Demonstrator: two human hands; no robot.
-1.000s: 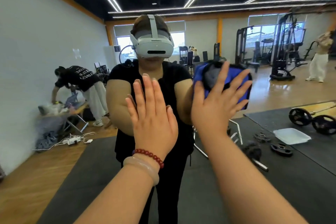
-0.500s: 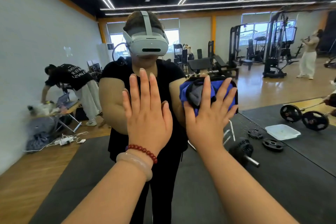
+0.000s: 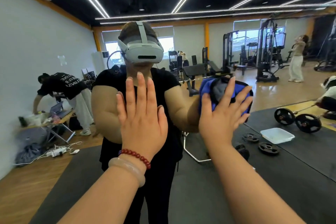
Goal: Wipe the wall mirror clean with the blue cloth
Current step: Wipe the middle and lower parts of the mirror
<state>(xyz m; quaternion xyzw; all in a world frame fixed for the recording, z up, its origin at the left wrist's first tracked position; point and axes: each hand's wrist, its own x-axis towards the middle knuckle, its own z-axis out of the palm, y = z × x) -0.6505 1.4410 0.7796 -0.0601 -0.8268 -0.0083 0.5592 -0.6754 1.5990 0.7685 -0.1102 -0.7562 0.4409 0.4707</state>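
Observation:
The wall mirror (image 3: 54,51) fills the whole view and reflects a gym and me in a white headset. My right hand (image 3: 221,114) is spread flat, pressing the blue cloth (image 3: 205,87) against the glass at chest height, right of centre. The cloth is blue with a grey and black bunched middle, and its lower part is hidden under my palm. My left hand (image 3: 143,114) lies flat on the glass beside it, fingers together and pointing up, holding nothing. A red bead bracelet and a pale bangle sit on that wrist.
In the reflection, a person bends over a cluttered folding table (image 3: 45,122) at the left, with cables on the wooden floor. Weight plates (image 3: 283,116), a white tray (image 3: 277,135) and dark mats lie at the right. Gym machines and another person stand at the back.
My right hand slid the cloth down and left, then back up to the right across the glass. My left hand stayed planted on the mirror. The view shifted slightly.

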